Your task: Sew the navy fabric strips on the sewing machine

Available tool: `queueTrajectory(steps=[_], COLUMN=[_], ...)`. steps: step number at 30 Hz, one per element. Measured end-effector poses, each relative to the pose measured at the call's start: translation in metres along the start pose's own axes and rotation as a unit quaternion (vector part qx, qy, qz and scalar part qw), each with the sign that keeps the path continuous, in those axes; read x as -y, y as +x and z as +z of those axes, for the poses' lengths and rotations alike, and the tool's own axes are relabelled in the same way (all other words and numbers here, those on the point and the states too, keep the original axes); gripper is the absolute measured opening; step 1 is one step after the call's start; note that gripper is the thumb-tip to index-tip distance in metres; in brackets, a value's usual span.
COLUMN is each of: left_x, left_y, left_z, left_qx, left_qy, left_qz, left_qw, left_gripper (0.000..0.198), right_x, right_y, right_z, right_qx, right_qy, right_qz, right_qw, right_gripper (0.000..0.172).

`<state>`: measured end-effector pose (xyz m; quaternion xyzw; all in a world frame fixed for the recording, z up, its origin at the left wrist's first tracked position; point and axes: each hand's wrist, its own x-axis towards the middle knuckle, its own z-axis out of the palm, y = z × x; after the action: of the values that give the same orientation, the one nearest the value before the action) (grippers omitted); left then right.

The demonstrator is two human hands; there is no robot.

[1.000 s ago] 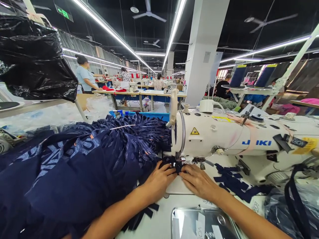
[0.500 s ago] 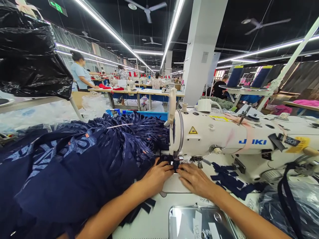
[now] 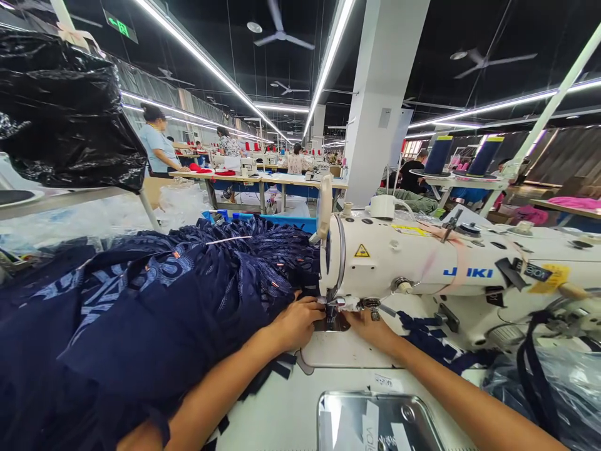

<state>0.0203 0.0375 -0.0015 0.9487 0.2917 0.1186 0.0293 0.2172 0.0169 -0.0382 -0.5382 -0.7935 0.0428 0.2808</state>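
Note:
A white sewing machine (image 3: 375,257) stands in front of me, its presser foot (image 3: 331,316) over a bare metal needle plate. My left hand (image 3: 300,321) is just left of the foot, its fingers bent together at the edge of navy fabric (image 3: 307,289). To the right of the foot is my right hand (image 3: 373,329), reaching in under the machine head. Its fingertips are partly hidden by the machine parts, so I cannot make out what they hold. A large heap of navy garments (image 3: 141,313) with pale lettering lies against my left forearm.
Navy fabric strips (image 3: 429,338) lie under the machine arm. A metal tray (image 3: 375,407) with white labels sits at the front, and a clear plastic bag (image 3: 573,382) at the right. Thread cones (image 3: 439,155) and a black plastic-covered bundle (image 3: 70,113) stand behind. Other people work farther back.
Both hands have moved farther in past the presser foot, away from me. The dark fabric that lay between my fingertips in front of the foot no longer shows there. The view has shifted slightly.

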Motion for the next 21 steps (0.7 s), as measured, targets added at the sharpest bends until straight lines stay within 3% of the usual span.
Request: queueTrajectory(steps=[4,9,15,21], left_x=[-0.007,-0.017,-0.014,-0.011], left_y=[-0.002,-0.009,-0.001,0.006], left_z=[0.006,0.013,0.009,0.003], left_qx=[-0.036,-0.022,0.030,0.045], left_qy=[0.122,0.262,0.204,0.164], left_qz=[0.014,-0.024,-0.055,-0.068], left_qw=[0.992,0.965,0.977,0.983], left_gripper=[0.018,0.020,0.035,0.035], right_x=[-0.009,-0.015,0.001,0.002], right_y=[0.011,-0.001,-0.007,-0.010], right_z=[0.012,0.008,-0.012,-0.006], right_qx=[0.001,0.011,-0.010,-0.042], right_qy=[-0.031,-0.066,-0.169,-0.177], right_qz=[-0.005,-0.038,-0.168,-0.161], right_qw=[0.999,0.997,0.971,0.970], right_gripper=[0.034,0.035,0.035,0.026])
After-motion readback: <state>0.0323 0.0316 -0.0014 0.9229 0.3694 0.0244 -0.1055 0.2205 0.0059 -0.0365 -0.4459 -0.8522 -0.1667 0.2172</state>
